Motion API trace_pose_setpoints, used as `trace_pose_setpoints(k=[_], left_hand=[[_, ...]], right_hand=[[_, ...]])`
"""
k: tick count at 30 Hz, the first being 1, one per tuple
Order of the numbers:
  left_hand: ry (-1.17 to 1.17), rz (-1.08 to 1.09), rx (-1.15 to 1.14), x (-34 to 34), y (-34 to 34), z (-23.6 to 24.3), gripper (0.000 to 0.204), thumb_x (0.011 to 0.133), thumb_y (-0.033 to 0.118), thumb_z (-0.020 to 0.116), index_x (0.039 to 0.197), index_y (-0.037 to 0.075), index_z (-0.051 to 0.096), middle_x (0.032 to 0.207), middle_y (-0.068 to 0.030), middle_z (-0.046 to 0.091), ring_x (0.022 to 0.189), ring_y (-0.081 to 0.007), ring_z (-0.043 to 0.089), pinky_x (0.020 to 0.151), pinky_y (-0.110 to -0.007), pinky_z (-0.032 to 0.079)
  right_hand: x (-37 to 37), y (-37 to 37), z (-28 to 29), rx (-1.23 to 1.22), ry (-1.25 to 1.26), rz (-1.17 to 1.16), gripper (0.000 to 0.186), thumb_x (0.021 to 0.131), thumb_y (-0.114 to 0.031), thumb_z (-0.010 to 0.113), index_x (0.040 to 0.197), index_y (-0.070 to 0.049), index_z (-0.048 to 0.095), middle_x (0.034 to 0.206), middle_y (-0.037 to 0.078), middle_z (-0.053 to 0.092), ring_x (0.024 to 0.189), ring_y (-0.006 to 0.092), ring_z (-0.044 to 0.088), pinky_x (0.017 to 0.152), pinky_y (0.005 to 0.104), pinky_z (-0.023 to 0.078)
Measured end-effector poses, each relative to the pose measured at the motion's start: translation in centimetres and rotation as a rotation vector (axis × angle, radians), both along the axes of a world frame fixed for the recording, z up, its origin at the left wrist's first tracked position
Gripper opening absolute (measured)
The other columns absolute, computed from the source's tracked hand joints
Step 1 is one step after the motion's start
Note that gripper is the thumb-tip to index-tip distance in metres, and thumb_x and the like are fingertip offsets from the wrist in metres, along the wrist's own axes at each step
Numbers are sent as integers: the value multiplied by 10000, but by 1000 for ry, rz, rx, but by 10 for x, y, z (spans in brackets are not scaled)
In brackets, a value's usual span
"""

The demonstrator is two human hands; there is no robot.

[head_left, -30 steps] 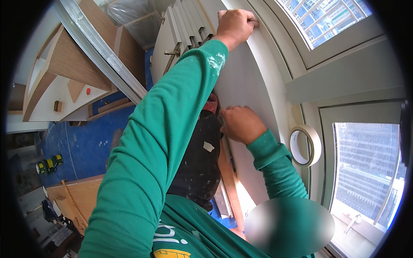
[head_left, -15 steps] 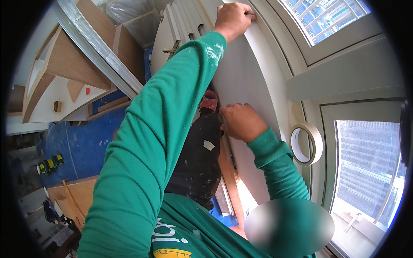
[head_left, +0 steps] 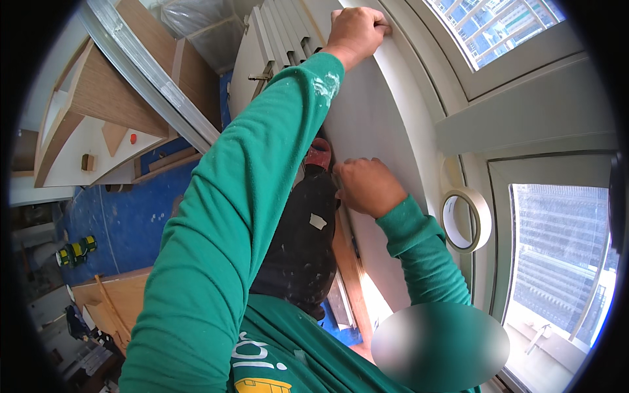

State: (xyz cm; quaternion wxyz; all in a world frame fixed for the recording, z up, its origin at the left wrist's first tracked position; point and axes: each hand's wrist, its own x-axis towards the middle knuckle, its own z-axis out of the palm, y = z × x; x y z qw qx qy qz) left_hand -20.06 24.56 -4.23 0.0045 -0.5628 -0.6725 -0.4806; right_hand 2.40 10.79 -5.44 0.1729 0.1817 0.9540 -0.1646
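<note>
My left hand (head_left: 357,36) is at the far end of a long pale sill board (head_left: 373,111), with its arm stretched forward. Its fingers are curled, and thumb and fingertips press together close to the board's window side. Nearer to me, my right hand (head_left: 370,188) is closed at the board's inner edge, fingertips pinched. Whatever either hand grips is hidden by the fingers. To the right of my right wrist, a roll of cream masking tape (head_left: 485,219) rests on its edge by the window frame. Below the board shows my dark trouser leg (head_left: 295,242), paint-spotted.
Windows (head_left: 557,262) and their frames line the right side. Several white door panels (head_left: 252,65) lean at the far end. On the left stand a metal track (head_left: 151,65) and wooden cabinets (head_left: 111,98). Blue sheeting (head_left: 124,223) covers the floor, with a yellow-black tool (head_left: 77,250) on it.
My left hand has shifted very slightly toward me, still closed. My right hand and the tape roll stay where they were.
</note>
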Motion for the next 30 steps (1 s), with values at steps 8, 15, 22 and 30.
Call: trace_pose_setpoints(k=[8,15,22,30], left_hand=[[85,28,72,9,-8,-10,171,943,186,678,884,172,838,859,-12,782,910,-212,692,988,-383,387],[59,-1,60,16,-17,2,135,915,239,763,915,128,840,803,-57,755,742,-262,683,976,-408,462],[57,-6,125,20,-19,0,160,946,211,700,877,159,835,723,-33,745,746,-225,681,972,-371,409],[-11,-26,79,18,-18,4,173,956,188,685,871,152,831,760,-39,759,751,-245,687,1003,-387,431]], right_hand=[[-1,-2,1,-8,-18,9,302,849,-291,839,1017,-69,723,1009,126,751,984,343,735,896,472,563],[1,-2,-2,5,39,4,282,827,-283,849,974,-74,729,924,118,765,949,316,751,862,460,553],[3,-2,-9,20,84,10,257,809,-259,849,952,-78,737,891,121,772,928,309,760,852,456,549],[2,-1,-8,7,51,3,250,820,-267,841,955,-84,738,896,126,773,924,314,759,852,459,544]])
